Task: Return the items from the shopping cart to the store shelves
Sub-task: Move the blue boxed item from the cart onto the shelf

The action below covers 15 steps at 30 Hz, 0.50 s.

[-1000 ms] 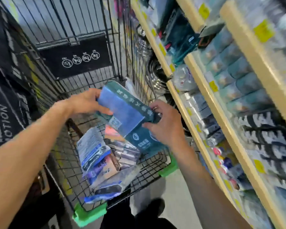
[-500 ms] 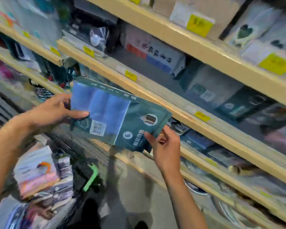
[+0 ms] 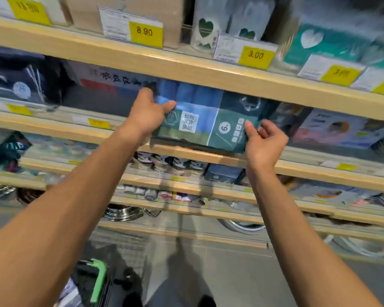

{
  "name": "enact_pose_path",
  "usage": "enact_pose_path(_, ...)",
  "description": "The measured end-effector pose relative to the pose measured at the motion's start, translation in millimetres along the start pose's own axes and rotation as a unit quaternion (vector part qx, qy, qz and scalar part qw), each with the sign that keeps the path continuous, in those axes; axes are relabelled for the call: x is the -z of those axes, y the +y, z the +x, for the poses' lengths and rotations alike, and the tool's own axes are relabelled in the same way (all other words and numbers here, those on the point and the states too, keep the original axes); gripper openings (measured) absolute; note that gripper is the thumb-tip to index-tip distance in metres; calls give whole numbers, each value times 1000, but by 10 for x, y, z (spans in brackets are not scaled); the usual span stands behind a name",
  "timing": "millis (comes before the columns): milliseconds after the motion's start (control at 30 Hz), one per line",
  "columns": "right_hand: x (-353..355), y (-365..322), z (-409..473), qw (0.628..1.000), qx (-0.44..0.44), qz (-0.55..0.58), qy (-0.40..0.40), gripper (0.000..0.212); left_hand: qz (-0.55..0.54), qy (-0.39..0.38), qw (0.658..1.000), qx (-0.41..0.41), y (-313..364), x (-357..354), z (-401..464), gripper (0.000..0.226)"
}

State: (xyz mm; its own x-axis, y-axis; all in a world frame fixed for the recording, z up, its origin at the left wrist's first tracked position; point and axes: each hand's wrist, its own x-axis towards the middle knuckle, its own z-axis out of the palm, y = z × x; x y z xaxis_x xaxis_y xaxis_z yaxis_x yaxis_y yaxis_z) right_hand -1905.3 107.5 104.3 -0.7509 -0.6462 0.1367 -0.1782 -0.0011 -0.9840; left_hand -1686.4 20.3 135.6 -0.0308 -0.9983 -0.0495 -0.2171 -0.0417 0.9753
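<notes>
Both hands grip a flat teal-and-blue plastic-wrapped cloth packet [image 3: 206, 118], left hand [image 3: 149, 114] at its left edge, right hand [image 3: 264, 142] pinching its lower right corner. It appears to be going onto the pale wooden shelf [image 3: 186, 152] just below the hands; next, push it back, then let go.

Two hands [image 3: 146, 116] [image 3: 264, 142], one teal package [image 3: 208, 116], five wooden shelves [image 3: 186, 63].

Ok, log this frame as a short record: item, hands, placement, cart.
item: flat teal-and-blue plastic-wrapped cloth pack
left hand: grips the pack's left edge
right hand: pinches its lower right corner
placement: pack at the front lip of the wooden store shelf, bottom edge on or just above it
cart: green-cornered wire shopping cart at lower left
</notes>
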Motion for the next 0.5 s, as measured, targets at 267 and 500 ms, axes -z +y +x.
enact_pose_path(267,146,64,697,990,-53,-84,98,30,48,-21,997,-52,222,-717,294,45)
enact_pose_path(500,250,246,550,971,37,-234,-3,16,262,55,961,-74,-215,-668,236,41)
